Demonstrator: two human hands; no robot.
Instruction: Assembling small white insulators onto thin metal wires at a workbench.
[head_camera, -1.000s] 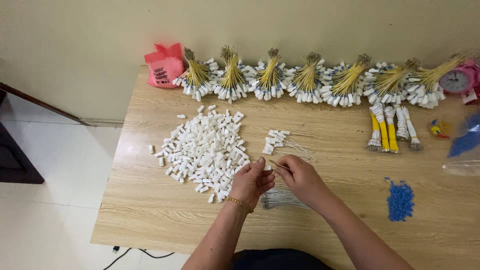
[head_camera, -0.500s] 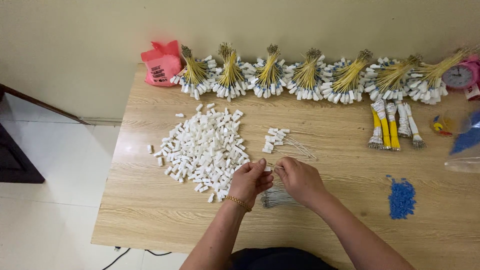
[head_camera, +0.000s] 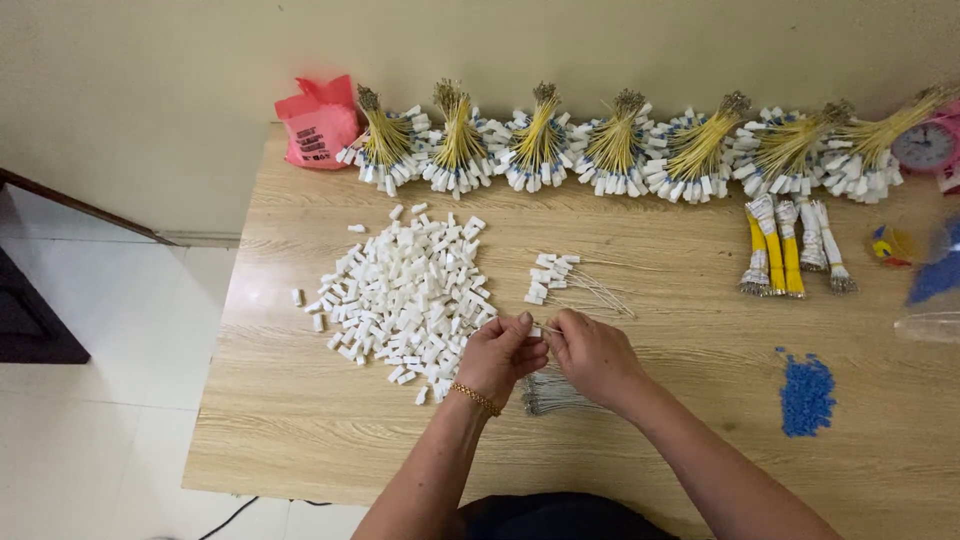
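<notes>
Fingers of both hands meet at the middle of the wooden bench (head_camera: 300, 440), pinched together over a small white plastic cap and a thin wire lead (head_camera: 546, 329) that pokes out between them. Left hand (head_camera: 503, 355), with a gold bracelet (head_camera: 476, 398) at the wrist, curls closed with its fingertips against those of the right hand (head_camera: 592, 352), which is also closed around the small part; the piece itself is mostly hidden by the fingers.

Just left of the hands lies a broad heap of loose white caps (head_camera: 405, 295). Just beyond the hands sits a small cluster of finished leads with white caps (head_camera: 562, 280), wires trailing to the right. Touching the near side of the hands is a flat bunch of bare grey wire leads (head_camera: 555, 393).

Along the back edge of the bench runs a row of bound bundles with yellow wires and white ends (head_camera: 620, 150), beside a red plastic bag (head_camera: 318, 122). A few yellow and white bundles (head_camera: 790, 250) lie to the right, with a patch of small blue beads (head_camera: 806, 392) nearer the front.

Judging from the grip, one cap is being fitted onto one lead. Seating it would call for steady, aligned pressure, since the wire looks thin enough to bend.
</notes>
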